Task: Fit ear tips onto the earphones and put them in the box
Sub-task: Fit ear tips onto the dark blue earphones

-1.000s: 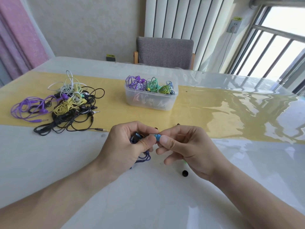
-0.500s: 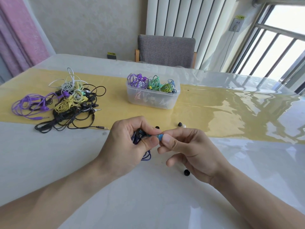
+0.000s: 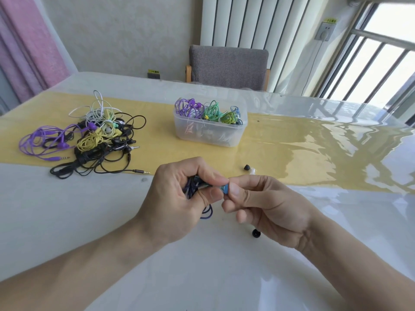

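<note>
My left hand [image 3: 179, 198] grips a dark blue earphone, its bundled cable [image 3: 207, 213] looping out below the palm. My right hand [image 3: 267, 203] pinches a blue ear tip [image 3: 225, 189] against the earbud, thumb and forefinger meeting my left thumb. The earbud itself is mostly hidden by the fingers. A clear plastic box [image 3: 210, 131] holding purple, green and blue earphones stands beyond the hands on the yellow runner. A tangled pile of earphones [image 3: 89, 135] in purple, yellow, white and black lies at the left.
Loose ear tips lie near the hands: a black one [image 3: 247, 167] and a white one [image 3: 253, 169] on the runner's edge, another black one [image 3: 255, 233] under my right hand. A grey chair [image 3: 228, 66] stands past the glossy white table [image 3: 67, 209].
Both hands stay joined at the blue ear tip with small finger shifts. The view has tilted slightly, so everything sits a little lower in frame.
</note>
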A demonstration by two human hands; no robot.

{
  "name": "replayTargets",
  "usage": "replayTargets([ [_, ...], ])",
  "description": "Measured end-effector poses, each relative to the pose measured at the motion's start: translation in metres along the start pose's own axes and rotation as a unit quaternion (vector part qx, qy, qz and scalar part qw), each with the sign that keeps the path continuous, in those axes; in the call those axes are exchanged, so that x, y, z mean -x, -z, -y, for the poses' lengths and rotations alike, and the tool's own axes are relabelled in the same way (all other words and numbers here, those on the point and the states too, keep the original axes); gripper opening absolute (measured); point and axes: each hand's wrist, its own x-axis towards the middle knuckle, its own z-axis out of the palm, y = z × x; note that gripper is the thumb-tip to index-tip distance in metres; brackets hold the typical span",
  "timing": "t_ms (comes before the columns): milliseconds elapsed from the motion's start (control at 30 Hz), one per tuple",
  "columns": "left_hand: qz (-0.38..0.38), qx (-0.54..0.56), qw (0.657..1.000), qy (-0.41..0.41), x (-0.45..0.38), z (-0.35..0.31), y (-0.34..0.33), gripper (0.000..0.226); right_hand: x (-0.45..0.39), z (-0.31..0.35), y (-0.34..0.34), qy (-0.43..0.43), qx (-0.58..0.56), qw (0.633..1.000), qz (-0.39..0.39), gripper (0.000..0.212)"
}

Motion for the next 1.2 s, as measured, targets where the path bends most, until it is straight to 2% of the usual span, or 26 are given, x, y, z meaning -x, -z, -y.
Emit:
replayTargets([
  [100,-0.002,0.06,0.997,0.046,0.001,0.0,-0.002,0.015,-0.001,0.001,0.001,0.111,0.089,0.99,-0.011,0.019],
  [267,0.016,0.187,0.97,0.154,-0.001,-0.001,-0.005,0.02,0.003,0.003,0.002,0.272,0.212,0.938,-0.044,0.009],
  [367,0.032,0.187,0.966,0.176,-0.001,0.0,-0.002,0.022,0.0,-0.001,0.006,0.333,0.258,0.905,-0.057,0.009],
  [400,0.039,0.182,0.966,0.181,-0.001,-0.001,-0.002,0.022,-0.001,-0.002,0.01,0.362,0.294,0.883,-0.058,0.009],
  [467,0.052,0.179,0.963,0.197,-0.001,-0.002,-0.002,0.022,-0.003,-0.002,0.018,0.435,0.403,0.804,-0.046,0.008],
  [533,0.056,0.184,0.958,0.215,-0.001,-0.003,-0.003,0.022,-0.002,-0.002,0.021,0.488,0.484,0.726,-0.033,0.022],
  [600,0.048,0.185,0.957,0.22,-0.002,-0.003,-0.003,0.021,-0.003,-0.003,0.02,0.507,0.516,0.69,-0.037,0.03],
  [633,0.036,0.183,0.958,0.218,-0.001,-0.003,-0.004,0.021,-0.004,-0.004,0.019,0.507,0.52,0.686,-0.048,0.026],
  [733,-0.037,0.156,0.966,0.203,0.001,-0.001,-0.009,0.033,-0.007,-0.007,0.017,0.492,0.494,0.712,-0.086,0.007],
  [833,-0.085,0.126,0.97,0.188,0.001,0.002,-0.012,0.024,-0.009,-0.008,0.015,0.451,0.451,0.764,-0.097,0.007],
  [1000,-0.096,0.101,0.974,0.178,0.002,0.001,-0.013,0.018,-0.005,-0.005,0.015,0.369,0.391,0.84,-0.072,0.022],
  [1067,-0.093,0.108,0.974,0.176,0.001,-0.001,-0.013,0.008,-0.004,-0.003,0.014,0.34,0.356,0.867,-0.076,0.017],
  [1133,-0.086,0.109,0.975,0.174,0.001,-0.002,-0.012,0.014,-0.004,-0.002,0.013,0.323,0.323,0.885,-0.09,0.009],
  [1200,-0.073,0.112,0.976,0.174,0.001,-0.003,-0.011,0.021,-0.004,-0.001,0.012,0.324,0.295,0.893,-0.103,0.009],
])
